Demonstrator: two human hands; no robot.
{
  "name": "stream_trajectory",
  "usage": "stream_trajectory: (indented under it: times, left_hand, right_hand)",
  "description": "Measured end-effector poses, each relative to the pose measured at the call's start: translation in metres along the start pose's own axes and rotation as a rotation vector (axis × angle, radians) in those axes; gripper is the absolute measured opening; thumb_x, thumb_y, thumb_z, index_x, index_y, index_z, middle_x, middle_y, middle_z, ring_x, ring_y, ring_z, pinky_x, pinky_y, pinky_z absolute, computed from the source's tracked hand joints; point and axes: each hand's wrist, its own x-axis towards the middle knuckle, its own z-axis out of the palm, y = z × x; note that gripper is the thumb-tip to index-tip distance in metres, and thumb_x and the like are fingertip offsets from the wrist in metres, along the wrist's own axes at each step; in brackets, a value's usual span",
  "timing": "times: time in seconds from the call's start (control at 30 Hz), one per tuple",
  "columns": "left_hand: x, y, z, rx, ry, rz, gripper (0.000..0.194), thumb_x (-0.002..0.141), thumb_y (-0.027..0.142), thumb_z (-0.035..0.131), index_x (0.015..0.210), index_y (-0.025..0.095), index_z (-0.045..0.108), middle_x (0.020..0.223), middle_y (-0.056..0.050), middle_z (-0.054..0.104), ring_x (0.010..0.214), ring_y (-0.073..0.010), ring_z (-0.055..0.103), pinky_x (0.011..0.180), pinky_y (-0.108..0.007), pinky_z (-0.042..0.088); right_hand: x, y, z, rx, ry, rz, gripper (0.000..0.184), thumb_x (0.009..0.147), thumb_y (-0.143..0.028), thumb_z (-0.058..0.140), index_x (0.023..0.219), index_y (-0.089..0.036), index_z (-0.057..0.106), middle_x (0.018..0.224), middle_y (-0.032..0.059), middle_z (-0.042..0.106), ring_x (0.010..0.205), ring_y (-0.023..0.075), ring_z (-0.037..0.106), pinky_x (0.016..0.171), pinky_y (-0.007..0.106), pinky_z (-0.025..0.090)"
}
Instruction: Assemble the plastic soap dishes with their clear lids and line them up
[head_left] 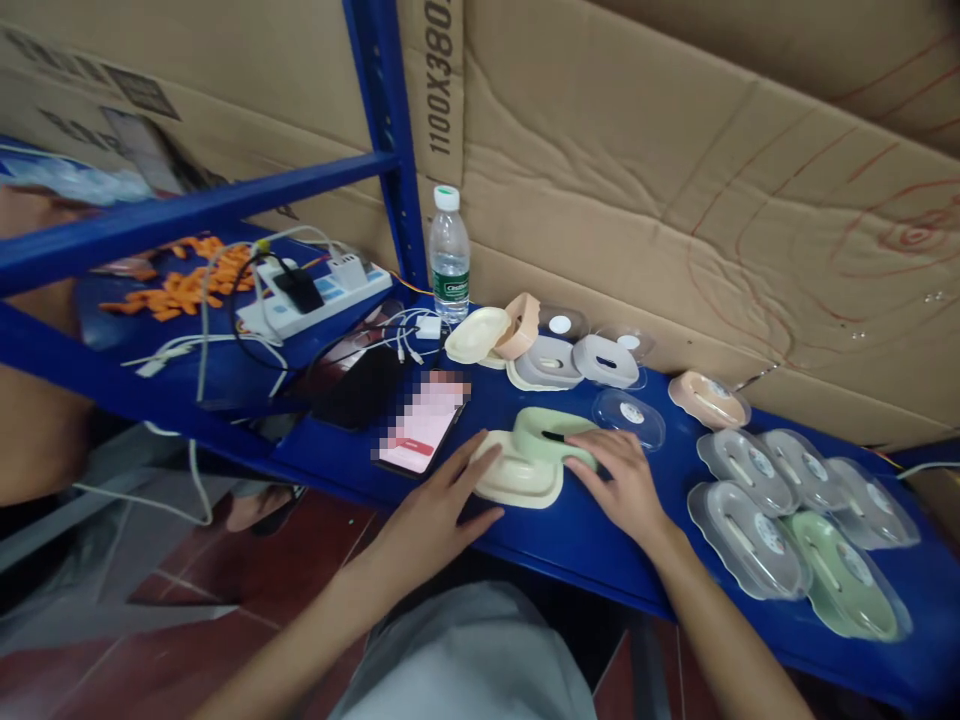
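Green box (541, 450), centre of frame, overlapping a cream tray (525, 484). Our right hand (624, 484), thumb and fingers part-closed, grips the box's right end; our left hand (444, 500), fingers loosely spread, touches the tray's left edge. Step, we judge: positioning box against tray; next move calls for careful alignment. Covered boxes (750, 550), lower right.

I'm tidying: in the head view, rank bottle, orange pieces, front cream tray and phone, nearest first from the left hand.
1. Front cream tray: right, at the left hand
2. Phone: slightly left, beyond
3. Bottle: at the back
4. Orange pieces: far left
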Motion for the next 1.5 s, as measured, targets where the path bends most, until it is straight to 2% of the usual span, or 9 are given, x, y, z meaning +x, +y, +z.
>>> stream_trajectory:
  times: [0.2, 0.33, 0.47, 0.6, 0.83, 1.03, 1.2, 1.37, 1.5]
  left_hand:
    - [0.017, 0.008, 0.016, -0.094, 0.140, -0.121, 0.090, 0.096, 0.028, 0.077, 0.169, 0.038, 0.026, 0.170, -0.011, 0.045, 0.152, -0.0315, 0.052, 0.113, -0.046, 0.059]
    - [0.019, 0.007, 0.019, -0.039, 0.154, -0.050, 0.073, 0.098, 0.031, 0.075, 0.163, 0.032, 0.041, 0.168, -0.015, 0.046, 0.150, -0.0345, 0.054, 0.116, -0.052, 0.056]
    - [0.035, 0.000, -0.006, 0.016, 0.189, 0.005, 0.052, 0.102, 0.037, 0.068, 0.152, 0.027, 0.055, 0.159, -0.015, 0.057, 0.144, -0.0321, 0.060, 0.116, -0.050, 0.055]
    - [0.084, -0.015, -0.046, 0.193, 0.239, -0.030, 0.038, 0.105, 0.036, 0.059, 0.140, 0.020, 0.064, 0.136, -0.014, 0.073, 0.128, -0.0310, 0.070, 0.108, -0.046, 0.059]
    - [0.153, -0.029, -0.068, 0.512, 0.038, -0.146, 0.051, 0.099, 0.030, 0.067, 0.146, 0.012, 0.059, 0.142, -0.021, 0.068, 0.131, -0.0399, 0.066, 0.108, -0.052, 0.054]
    - [0.097, 0.003, -0.032, 0.198, -0.003, 0.177, 0.052, 0.107, 0.045, 0.058, 0.152, 0.021, 0.055, 0.157, -0.017, 0.057, 0.148, -0.0350, 0.054, 0.121, -0.053, 0.047]
    - [0.042, 0.018, 0.006, 0.019, -0.068, 0.130, 0.079, 0.102, 0.048, 0.067, 0.168, 0.027, 0.029, 0.176, -0.018, 0.030, 0.165, -0.0381, 0.025, 0.129, -0.061, 0.037]
    - [0.041, 0.014, 0.016, -0.140, 0.033, 0.053, 0.064, 0.107, 0.028, 0.059, 0.165, 0.032, 0.031, 0.169, -0.014, 0.042, 0.160, -0.0293, 0.039, 0.130, -0.054, 0.039]
    - [0.045, 0.011, 0.016, -0.202, 0.045, 0.041, 0.069, 0.107, 0.026, 0.058, 0.167, 0.036, 0.026, 0.169, -0.013, 0.040, 0.160, -0.0305, 0.039, 0.129, -0.055, 0.039]
  right_hand:
    - [0.000, -0.027, 0.013, -0.032, -0.141, -0.201, 0.026, 0.110, -0.032, 0.059, 0.133, -0.025, 0.069, 0.133, 0.0063, 0.077, 0.124, 0.0213, 0.070, 0.106, 0.041, 0.044]
    - [-0.002, -0.033, 0.020, -0.121, -0.204, -0.237, 0.032, 0.110, -0.038, 0.058, 0.138, -0.024, 0.066, 0.143, 0.0085, 0.071, 0.133, 0.0233, 0.064, 0.115, 0.044, 0.038]
    - [-0.002, -0.028, 0.022, -0.158, -0.192, -0.215, 0.032, 0.111, -0.030, 0.057, 0.142, -0.025, 0.064, 0.144, 0.0066, 0.071, 0.135, 0.0210, 0.064, 0.117, 0.043, 0.035]
    - [-0.003, -0.025, 0.023, -0.227, -0.156, -0.229, 0.033, 0.110, -0.027, 0.058, 0.142, -0.024, 0.064, 0.143, 0.0080, 0.072, 0.134, 0.0221, 0.064, 0.114, 0.043, 0.038]
    - [-0.002, -0.027, 0.024, -0.229, -0.185, -0.221, 0.030, 0.110, -0.027, 0.057, 0.138, -0.023, 0.067, 0.145, 0.0097, 0.070, 0.132, 0.0229, 0.066, 0.113, 0.046, 0.041]
    - [0.002, -0.011, 0.006, -0.152, -0.208, -0.160, 0.043, 0.110, -0.035, 0.055, 0.152, -0.027, 0.058, 0.151, 0.0118, 0.065, 0.141, 0.0263, 0.060, 0.117, 0.048, 0.044]
    - [-0.012, 0.052, -0.020, -0.318, -0.056, 0.181, 0.066, 0.106, -0.049, 0.060, 0.165, -0.027, 0.042, 0.167, 0.0159, 0.047, 0.155, 0.0392, 0.044, 0.121, 0.063, 0.040]
    - [-0.029, 0.094, -0.017, -0.364, -0.183, 0.356, 0.063, 0.104, -0.050, 0.060, 0.162, -0.027, 0.049, 0.169, 0.0199, 0.043, 0.156, 0.0485, 0.039, 0.114, 0.076, 0.042]
    - [-0.019, 0.078, -0.021, -0.171, -0.187, 0.301, 0.054, 0.109, -0.047, 0.054, 0.160, -0.031, 0.052, 0.164, 0.0149, 0.052, 0.154, 0.0388, 0.046, 0.116, 0.067, 0.047]
